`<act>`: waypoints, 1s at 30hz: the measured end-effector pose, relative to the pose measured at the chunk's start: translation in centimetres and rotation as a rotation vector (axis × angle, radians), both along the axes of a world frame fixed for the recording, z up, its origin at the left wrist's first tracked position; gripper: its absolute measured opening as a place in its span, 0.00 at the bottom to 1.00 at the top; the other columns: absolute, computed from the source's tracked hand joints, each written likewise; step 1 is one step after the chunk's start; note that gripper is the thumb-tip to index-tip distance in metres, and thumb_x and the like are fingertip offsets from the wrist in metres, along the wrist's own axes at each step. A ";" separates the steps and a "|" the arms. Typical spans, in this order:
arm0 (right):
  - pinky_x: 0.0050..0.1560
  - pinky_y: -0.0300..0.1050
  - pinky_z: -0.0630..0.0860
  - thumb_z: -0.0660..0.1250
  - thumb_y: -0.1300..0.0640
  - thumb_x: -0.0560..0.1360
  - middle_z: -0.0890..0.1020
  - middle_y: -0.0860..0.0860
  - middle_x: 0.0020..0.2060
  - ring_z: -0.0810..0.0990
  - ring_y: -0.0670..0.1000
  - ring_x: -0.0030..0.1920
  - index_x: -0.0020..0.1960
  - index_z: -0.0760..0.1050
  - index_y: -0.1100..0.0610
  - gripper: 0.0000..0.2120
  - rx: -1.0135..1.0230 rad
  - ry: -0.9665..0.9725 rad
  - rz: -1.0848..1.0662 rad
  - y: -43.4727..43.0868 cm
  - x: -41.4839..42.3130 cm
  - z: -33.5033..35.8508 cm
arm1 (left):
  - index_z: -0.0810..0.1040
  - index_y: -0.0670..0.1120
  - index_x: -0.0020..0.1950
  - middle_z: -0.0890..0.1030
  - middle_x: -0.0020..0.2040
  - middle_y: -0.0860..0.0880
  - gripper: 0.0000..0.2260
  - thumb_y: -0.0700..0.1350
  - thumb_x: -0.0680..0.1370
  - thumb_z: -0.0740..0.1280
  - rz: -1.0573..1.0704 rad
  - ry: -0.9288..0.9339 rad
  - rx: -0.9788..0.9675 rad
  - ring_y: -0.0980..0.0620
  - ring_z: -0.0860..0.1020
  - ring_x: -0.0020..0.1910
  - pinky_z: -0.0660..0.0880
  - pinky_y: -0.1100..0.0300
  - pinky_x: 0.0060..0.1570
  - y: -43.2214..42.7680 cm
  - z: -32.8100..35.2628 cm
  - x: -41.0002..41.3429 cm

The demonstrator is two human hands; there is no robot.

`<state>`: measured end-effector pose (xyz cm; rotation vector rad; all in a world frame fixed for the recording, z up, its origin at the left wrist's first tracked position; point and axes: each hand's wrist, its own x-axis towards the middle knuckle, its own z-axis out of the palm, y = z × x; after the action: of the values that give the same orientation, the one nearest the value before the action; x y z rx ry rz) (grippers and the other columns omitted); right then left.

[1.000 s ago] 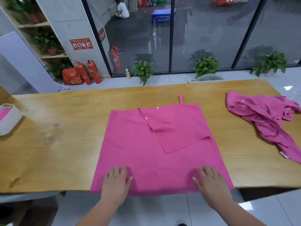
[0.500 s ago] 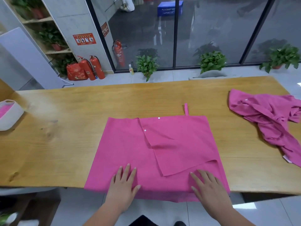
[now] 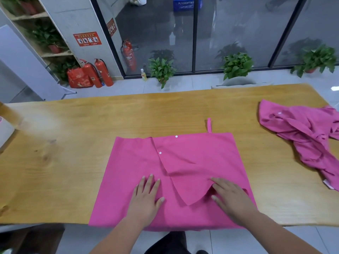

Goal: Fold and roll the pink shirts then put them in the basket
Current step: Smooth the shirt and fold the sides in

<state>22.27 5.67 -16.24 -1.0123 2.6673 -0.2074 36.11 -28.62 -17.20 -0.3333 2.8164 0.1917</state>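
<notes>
A pink shirt (image 3: 135,162) lies flat and partly folded on the wooden table (image 3: 60,162), its near hem hanging over the front edge. White buttons show along its folded flap. My left hand (image 3: 146,197) lies flat on the cloth left of the flap, fingers straight. My right hand (image 3: 229,197) presses flat on the flap's lower right edge. A second pink shirt (image 3: 300,132) lies crumpled at the table's right end. A white basket (image 3: 4,129) peeks in at the far left edge.
Beyond the table's far edge are potted plants (image 3: 161,67), red fire extinguishers (image 3: 97,72), a glass wall and a grey chair back (image 3: 236,82). Bare wood stretches left of the flat shirt.
Both hands slid forward from the shirt's near hem up toward its middle. My right hand now covers the flap's lower edge. The view tilted down, so the basket is mostly out of frame.
</notes>
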 end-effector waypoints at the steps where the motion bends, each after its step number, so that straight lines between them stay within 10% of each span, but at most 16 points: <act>1: 0.79 0.47 0.61 0.54 0.39 0.86 0.64 0.41 0.81 0.64 0.47 0.80 0.80 0.67 0.48 0.26 -0.051 -0.018 -0.040 -0.3 -1.3 0.8 | 0.44 0.58 0.86 0.39 0.86 0.54 0.34 0.70 0.83 0.46 -0.009 0.001 0.004 0.46 0.39 0.85 0.47 0.45 0.82 -0.4 -0.1 -0.7; 6: 0.55 0.51 0.73 0.56 0.44 0.86 0.84 0.57 0.57 0.80 0.60 0.59 0.59 0.81 0.58 0.21 -0.463 -0.155 -0.622 -0.9 -9.3 4.0 | 0.46 0.57 0.87 0.39 0.86 0.52 0.35 0.70 0.82 0.42 -0.021 0.016 0.032 0.44 0.40 0.85 0.47 0.45 0.83 -2.3 -0.4 -4.4; 10: 0.62 0.60 0.78 0.60 0.44 0.86 0.85 0.58 0.56 0.82 0.61 0.57 0.56 0.84 0.51 0.17 -0.483 -0.430 -0.988 0.5 -13.0 2.5 | 0.48 0.57 0.86 0.39 0.86 0.52 0.33 0.69 0.84 0.46 -0.012 0.025 0.050 0.44 0.40 0.85 0.46 0.45 0.82 -3.2 -0.6 -6.5; 23: 0.68 0.50 0.72 0.67 0.63 0.80 0.81 0.51 0.66 0.78 0.53 0.65 0.66 0.83 0.51 0.18 -0.603 -0.366 -0.944 -3.7 -16.2 2.7 | 0.61 0.50 0.84 0.61 0.84 0.50 0.27 0.56 0.85 0.58 -0.091 0.185 0.133 0.46 0.55 0.84 0.54 0.46 0.83 -6.0 -1.0 -18.2; 30: 0.54 0.50 0.79 0.70 0.58 0.79 0.85 0.47 0.59 0.83 0.51 0.50 0.56 0.85 0.41 0.13 -0.541 -0.381 -0.986 -2.4 -18.5 0.8 | 0.75 0.51 0.73 0.76 0.67 0.51 0.18 0.50 0.83 0.66 0.033 0.197 0.122 0.45 0.72 0.67 0.70 0.48 0.70 -5.7 0.1 -24.0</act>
<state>3.81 3.26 -15.49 0.3302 2.5288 -1.2081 12.08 -34.30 -17.07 -0.3501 2.9760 0.4241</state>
